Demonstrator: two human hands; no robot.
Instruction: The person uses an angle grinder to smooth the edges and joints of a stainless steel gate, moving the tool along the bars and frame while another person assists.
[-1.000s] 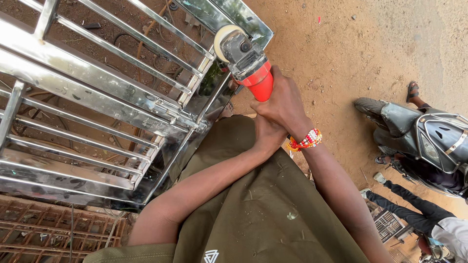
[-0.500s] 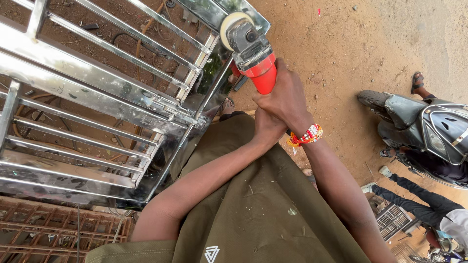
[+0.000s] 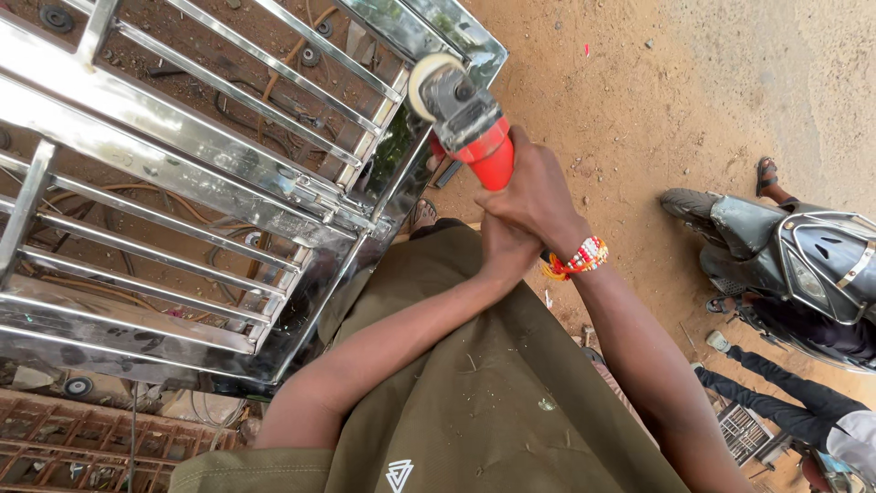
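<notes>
Both arms extended, right hand [image 3: 534, 187] clasped over left hand [image 3: 504, 248] (fingers curled).

Angle grinder [image 3: 467, 123] rests against metal frame's [image 3: 182, 173] edge, scooter [image 3: 803, 265] right.

The ground [image 3: 693, 82] is bare reddish-brown sand with small stones, lit by flat daylight. A grey motorbike [image 3: 803, 260] stands on it at the right edge. Just below the motorbike, 1 person's legs in dark trousers [image 3: 785, 406] stretch across the sand, with a small metal grate [image 3: 744, 431] beside them. Far left of the motorbike, at the bottom corner, lies a rusty mesh of bars [image 3: 82, 452].
</notes>
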